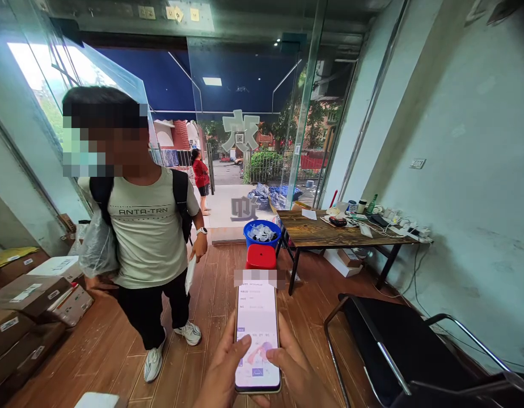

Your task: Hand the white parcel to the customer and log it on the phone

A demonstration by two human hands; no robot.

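A smartphone [257,317] with a lit white screen is held upright in front of me at the bottom centre. The fingers of my left hand [223,365] wrap its left edge, and the thumb lies over the lower screen. On the opposite edge my right hand [298,368] grips the phone too, its thumb over the lower right of the screen. Rows of text fill the upper screen, too small to read. A pinkish keyboard-like area shows below, partly covered by the thumbs.
A person [147,226] with a backpack stands ahead to the left, beside stacked cardboard boxes [28,294]. Ahead are a red stool [261,256] and a blue bin [249,232]. A cluttered wooden table [304,232] and a black chair [398,340] stand to the right.
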